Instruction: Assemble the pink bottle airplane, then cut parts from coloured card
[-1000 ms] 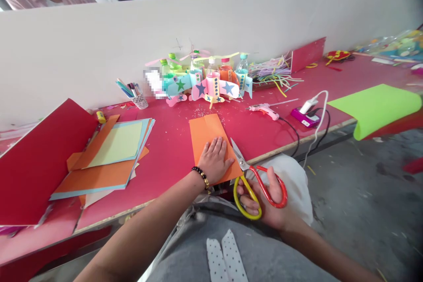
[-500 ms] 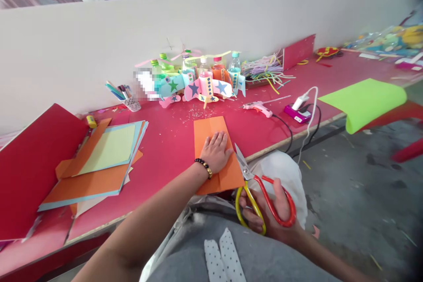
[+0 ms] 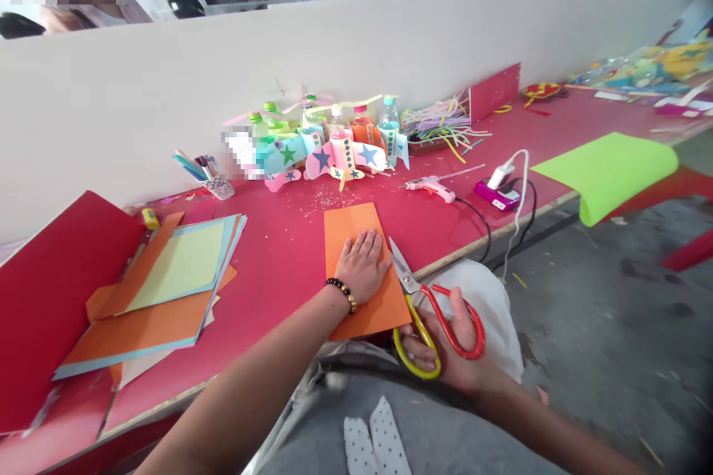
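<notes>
My left hand (image 3: 362, 266) lies flat on a sheet of orange paper (image 3: 384, 309), fingers stretched out, pressing it to the red table at its front edge. A crease runs along the sheet. In my right hand (image 3: 454, 345) is a pair of scissors (image 3: 409, 280) with one yellow and one red handle, fingers through the loops. The blades point away from me along the right side of the paper and look nearly closed. Whether they touch the sheet I cannot tell.
Paper sheets (image 3: 150, 338) are stacked at left beside a red board (image 3: 67, 297). Behind stand a pen cup (image 3: 219, 187), bottle aeroplanes (image 3: 339, 156) and a bundle of coloured strips (image 3: 437, 122). A pink glue gun (image 3: 431, 186), power strip (image 3: 497, 195) and green sheet (image 3: 616, 167) are at right.
The whole view has shifted slightly. My left hand stays flat on the orange paper, and the scissors in my right hand have moved a little up and left, holding about the same opening.
</notes>
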`<action>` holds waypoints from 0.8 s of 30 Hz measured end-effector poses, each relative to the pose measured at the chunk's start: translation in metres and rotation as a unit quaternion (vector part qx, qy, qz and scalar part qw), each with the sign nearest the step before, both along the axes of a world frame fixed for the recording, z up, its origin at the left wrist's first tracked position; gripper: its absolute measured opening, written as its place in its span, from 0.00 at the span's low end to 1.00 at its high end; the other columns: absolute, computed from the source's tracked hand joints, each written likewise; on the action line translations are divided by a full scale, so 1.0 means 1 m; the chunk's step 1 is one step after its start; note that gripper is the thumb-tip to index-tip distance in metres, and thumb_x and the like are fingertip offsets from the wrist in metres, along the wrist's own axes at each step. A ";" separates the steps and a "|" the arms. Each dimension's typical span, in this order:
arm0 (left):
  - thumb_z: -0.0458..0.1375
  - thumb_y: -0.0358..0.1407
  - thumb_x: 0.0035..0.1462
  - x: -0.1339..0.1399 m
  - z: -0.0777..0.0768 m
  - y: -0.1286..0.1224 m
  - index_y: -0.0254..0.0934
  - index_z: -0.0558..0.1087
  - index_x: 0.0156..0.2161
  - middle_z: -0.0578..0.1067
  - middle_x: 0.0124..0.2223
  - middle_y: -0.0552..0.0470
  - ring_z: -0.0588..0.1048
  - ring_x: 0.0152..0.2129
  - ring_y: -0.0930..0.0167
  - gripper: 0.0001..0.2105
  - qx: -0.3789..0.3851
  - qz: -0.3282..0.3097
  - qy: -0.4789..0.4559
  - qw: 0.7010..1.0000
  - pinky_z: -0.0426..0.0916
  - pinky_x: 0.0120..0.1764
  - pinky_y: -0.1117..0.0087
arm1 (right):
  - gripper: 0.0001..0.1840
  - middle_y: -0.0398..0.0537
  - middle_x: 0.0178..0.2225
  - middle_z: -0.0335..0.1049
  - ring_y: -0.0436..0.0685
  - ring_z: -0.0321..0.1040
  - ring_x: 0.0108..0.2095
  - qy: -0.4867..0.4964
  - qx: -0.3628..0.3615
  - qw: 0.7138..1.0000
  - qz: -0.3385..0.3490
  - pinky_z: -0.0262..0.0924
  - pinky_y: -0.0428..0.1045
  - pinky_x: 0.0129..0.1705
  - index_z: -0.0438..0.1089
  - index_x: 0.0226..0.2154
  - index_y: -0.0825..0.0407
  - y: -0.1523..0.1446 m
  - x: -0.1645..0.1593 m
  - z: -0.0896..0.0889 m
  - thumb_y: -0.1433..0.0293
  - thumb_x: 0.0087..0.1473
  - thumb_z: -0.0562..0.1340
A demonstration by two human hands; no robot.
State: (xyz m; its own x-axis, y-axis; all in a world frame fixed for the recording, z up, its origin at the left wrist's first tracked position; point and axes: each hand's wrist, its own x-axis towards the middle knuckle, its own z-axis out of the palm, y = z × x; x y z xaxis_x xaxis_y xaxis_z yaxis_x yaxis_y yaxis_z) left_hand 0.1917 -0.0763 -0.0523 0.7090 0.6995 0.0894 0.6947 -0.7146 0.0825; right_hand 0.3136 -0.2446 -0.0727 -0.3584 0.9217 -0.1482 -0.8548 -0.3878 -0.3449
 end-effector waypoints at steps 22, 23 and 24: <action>0.39 0.45 0.66 -0.007 0.007 -0.017 0.33 0.51 0.66 0.50 0.69 0.46 0.49 0.66 0.63 0.28 -0.001 -0.052 0.025 0.998 0.47 0.65 0.53 | 0.43 0.44 0.19 0.63 0.48 0.52 0.17 0.023 0.011 0.998 -0.064 0.45 0.46 0.20 0.71 0.33 0.55 -0.003 -0.014 0.004 0.33 0.47 0.47; 0.39 0.45 0.66 -0.008 0.008 -0.019 0.34 0.51 0.66 0.50 0.69 0.46 0.49 0.66 0.63 0.28 -0.005 -0.056 0.028 0.998 0.47 0.65 0.54 | 0.42 0.43 0.19 0.62 0.48 0.52 0.17 0.021 0.010 0.998 -0.063 0.46 0.47 0.20 0.72 0.33 0.54 -0.008 -0.015 0.003 0.34 0.47 0.47; 0.39 0.45 0.66 -0.009 0.009 -0.021 0.34 0.51 0.66 0.51 0.68 0.46 0.50 0.66 0.64 0.28 -0.012 -0.061 0.029 0.998 0.47 0.65 0.54 | 0.41 0.44 0.18 0.63 0.49 0.53 0.17 0.021 0.008 0.998 -0.065 0.46 0.47 0.20 0.72 0.33 0.53 -0.012 -0.016 0.003 0.34 0.48 0.47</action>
